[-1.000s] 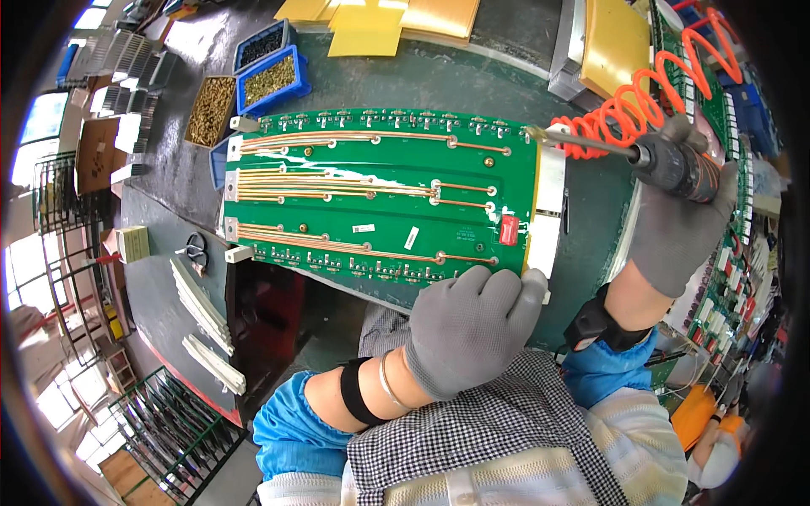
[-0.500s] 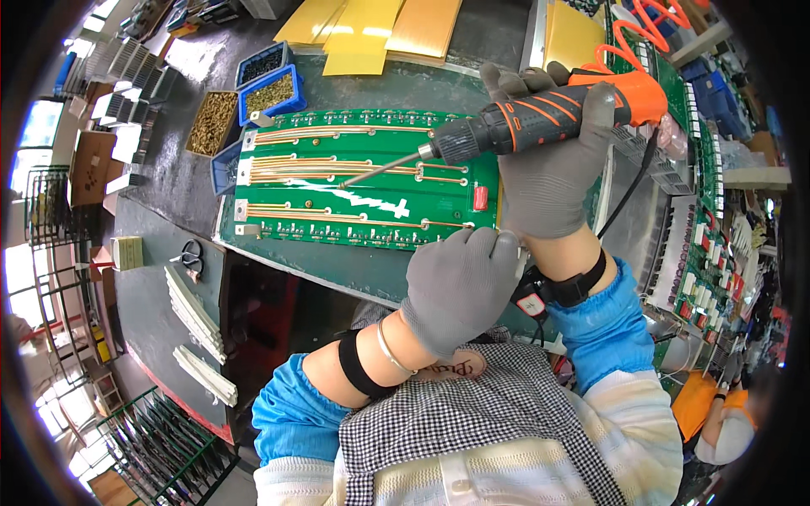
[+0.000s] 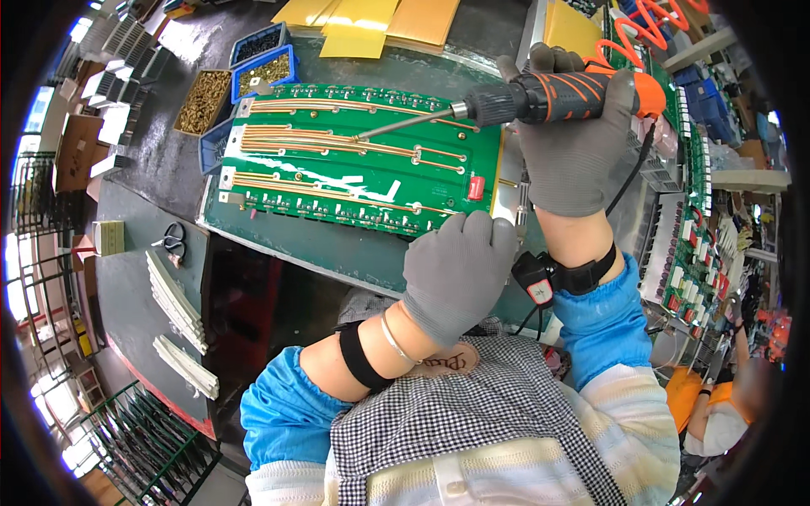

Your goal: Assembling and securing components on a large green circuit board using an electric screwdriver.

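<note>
My right hand (image 3: 574, 156), in a grey glove, grips an orange-and-black power screwdriver (image 3: 548, 97) lying nearly level. Its long bit (image 3: 405, 125) points left, and the tip sits over the middle group of copper rods (image 3: 304, 139) on a green circuit board (image 3: 337, 169). I cannot tell whether the tip touches them. My left hand (image 3: 460, 274), gloved too, is closed by the board's near right corner. Whatever its fingers hold is hidden. A red component (image 3: 477, 187) stands at the board's right end. Past the left fingertips, a slim metal piece (image 3: 523, 202) shows.
Blue bins (image 3: 268, 74) and a box of brass-coloured parts (image 3: 202, 101) stand beyond the board's left end. Yellow sheets (image 3: 359, 29) lie at the back. Scissors (image 3: 173, 243) and white strips (image 3: 175, 299) rest at left. An orange coiled hose (image 3: 629, 42) hangs at far right.
The screwdriver has moved away from me, its tip going from bare board to the middle copper rods. My left hand stays closed near the corner. The whole view has shifted slightly.
</note>
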Demonstrator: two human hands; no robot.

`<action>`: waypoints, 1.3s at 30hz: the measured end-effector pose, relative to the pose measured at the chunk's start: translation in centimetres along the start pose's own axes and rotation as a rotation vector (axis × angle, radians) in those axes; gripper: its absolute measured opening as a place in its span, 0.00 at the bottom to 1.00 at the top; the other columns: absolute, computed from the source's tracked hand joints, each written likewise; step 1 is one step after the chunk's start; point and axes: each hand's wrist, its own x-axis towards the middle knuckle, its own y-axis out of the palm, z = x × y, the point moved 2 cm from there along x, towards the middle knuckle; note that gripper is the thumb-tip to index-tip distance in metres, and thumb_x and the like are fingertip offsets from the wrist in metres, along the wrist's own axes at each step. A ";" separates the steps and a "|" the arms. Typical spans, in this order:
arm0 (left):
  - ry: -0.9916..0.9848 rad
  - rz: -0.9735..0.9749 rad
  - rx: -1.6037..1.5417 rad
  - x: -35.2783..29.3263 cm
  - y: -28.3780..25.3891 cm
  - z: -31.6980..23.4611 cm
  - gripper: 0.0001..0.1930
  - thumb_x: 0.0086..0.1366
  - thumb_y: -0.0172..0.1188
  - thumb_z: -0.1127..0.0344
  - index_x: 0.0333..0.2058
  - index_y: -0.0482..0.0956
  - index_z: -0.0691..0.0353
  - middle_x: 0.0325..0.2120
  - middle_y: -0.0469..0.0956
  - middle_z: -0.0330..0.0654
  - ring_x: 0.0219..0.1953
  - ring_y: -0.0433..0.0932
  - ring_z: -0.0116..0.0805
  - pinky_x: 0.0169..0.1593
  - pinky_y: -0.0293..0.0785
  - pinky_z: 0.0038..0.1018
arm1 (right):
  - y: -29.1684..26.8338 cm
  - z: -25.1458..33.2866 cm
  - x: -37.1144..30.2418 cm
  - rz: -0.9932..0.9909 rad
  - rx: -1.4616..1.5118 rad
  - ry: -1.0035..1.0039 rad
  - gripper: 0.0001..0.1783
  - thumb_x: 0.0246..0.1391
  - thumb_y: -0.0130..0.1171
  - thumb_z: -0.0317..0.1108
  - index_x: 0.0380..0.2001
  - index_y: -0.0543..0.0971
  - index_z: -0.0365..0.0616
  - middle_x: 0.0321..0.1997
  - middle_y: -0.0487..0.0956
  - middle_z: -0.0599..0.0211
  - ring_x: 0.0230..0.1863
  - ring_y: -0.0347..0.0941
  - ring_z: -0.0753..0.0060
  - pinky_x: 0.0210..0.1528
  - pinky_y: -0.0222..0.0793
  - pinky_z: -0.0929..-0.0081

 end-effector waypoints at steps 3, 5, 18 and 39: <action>-0.037 -0.010 0.015 0.0 0.1 -0.4 0.14 0.43 0.64 0.56 0.19 0.68 0.54 0.16 0.64 0.33 0.21 0.71 0.28 0.17 0.62 0.24 | 0.1 0.0 0.0 0.043 -0.054 -0.014 0.28 0.50 0.56 0.56 0.38 0.66 0.40 0.37 0.72 0.54 0.43 0.72 0.53 0.49 0.67 0.49; -0.055 -0.035 0.009 0.0 0.1 -0.5 0.15 0.42 0.64 0.56 0.18 0.67 0.54 0.16 0.64 0.34 0.21 0.70 0.28 0.17 0.62 0.24 | 0.1 0.0 0.0 0.057 -0.032 -0.003 0.28 0.51 0.55 0.55 0.38 0.66 0.40 0.37 0.72 0.54 0.43 0.72 0.53 0.48 0.67 0.50; -0.085 -0.099 0.019 0.1 0.6 -1.0 0.12 0.45 0.62 0.60 0.18 0.68 0.57 0.16 0.64 0.37 0.20 0.69 0.33 0.18 0.63 0.27 | 1.6 5.1 -0.5 0.206 -0.013 -0.087 0.26 0.54 0.51 0.54 0.38 0.68 0.37 0.39 0.74 0.51 0.41 0.73 0.56 0.49 0.67 0.49; -0.070 -0.164 0.016 -0.4 1.0 -0.9 0.06 0.46 0.57 0.64 0.21 0.69 0.55 0.19 0.66 0.35 0.23 0.71 0.32 0.18 0.65 0.28 | 6.5 6.4 -7.3 0.787 -0.740 -0.221 0.25 0.53 0.49 0.53 0.40 0.66 0.39 0.31 0.68 0.66 0.33 0.69 0.68 0.48 0.66 0.53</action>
